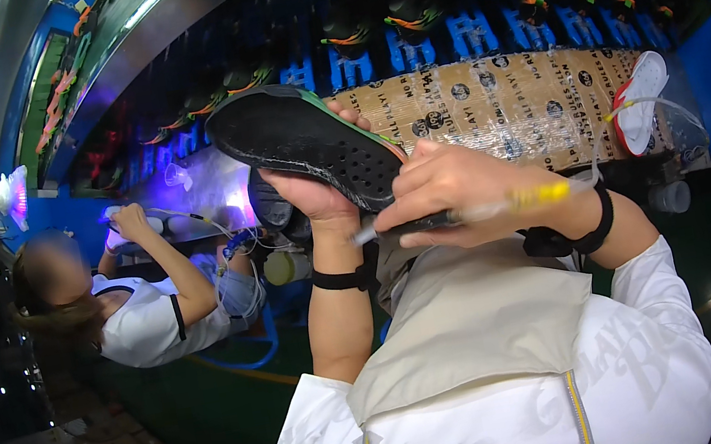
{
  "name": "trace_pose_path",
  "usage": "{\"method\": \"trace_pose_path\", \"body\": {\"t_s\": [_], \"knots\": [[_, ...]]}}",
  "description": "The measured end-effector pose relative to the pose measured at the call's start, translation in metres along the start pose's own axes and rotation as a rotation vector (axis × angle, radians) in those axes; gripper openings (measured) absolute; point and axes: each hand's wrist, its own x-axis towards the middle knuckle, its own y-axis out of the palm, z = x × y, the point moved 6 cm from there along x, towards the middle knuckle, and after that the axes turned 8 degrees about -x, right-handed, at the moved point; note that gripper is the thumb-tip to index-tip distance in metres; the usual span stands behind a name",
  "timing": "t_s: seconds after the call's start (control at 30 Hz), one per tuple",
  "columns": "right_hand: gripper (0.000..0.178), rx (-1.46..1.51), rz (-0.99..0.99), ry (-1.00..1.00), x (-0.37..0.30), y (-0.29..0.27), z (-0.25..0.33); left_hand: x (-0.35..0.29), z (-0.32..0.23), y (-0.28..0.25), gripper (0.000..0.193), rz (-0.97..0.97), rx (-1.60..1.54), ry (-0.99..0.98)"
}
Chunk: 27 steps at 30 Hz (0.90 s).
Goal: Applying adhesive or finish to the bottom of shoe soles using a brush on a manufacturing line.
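Note:
My left hand [314, 193] holds up a black shoe [289, 139], its perforated underside turned toward me, with the palm beneath and fingertips over the far edge. Green and orange show along the shoe's far side. My right hand [462, 179] is closed around a dark-handled brush-like tool [432, 222] whose pale tip points left, close to my left wrist. The tip is blurred. A yellow fitting [543, 194] and a clear tube trail from the tool's right side. The right fingers are at the shoe's near right end; whether they touch it I cannot tell.
A film-covered cardboard sheet [489, 117] lies on the bench, with a white shoe sole with a red edge [642, 103] at its right end. Behind, several dark shoes hang over blue brackets [411, 49]. At left sits a co-worker [147, 306]; a pale jar [287, 266] stands nearby.

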Motion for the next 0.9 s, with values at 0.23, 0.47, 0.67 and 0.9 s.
{"method": "trace_pose_path", "body": {"t_s": [0.23,0.47,0.67,0.9], "knots": [[0.027,0.054,0.013,0.055,0.001,-0.009,-0.004,0.011,-0.028,0.01,0.098,-0.085,0.063,0.187],[0.028,-0.026,-0.053,0.134,0.007,-0.024,-0.017,0.028,-0.038,0.035,0.111,0.135,0.12,0.091],[0.026,0.326,0.071,0.037,0.009,-0.026,-0.019,0.043,-0.052,0.041,0.122,0.24,0.381,-0.045],[0.035,0.224,0.114,0.014,0.007,-0.023,-0.02,0.07,-0.044,0.047,0.086,0.164,0.66,-0.104]]}}
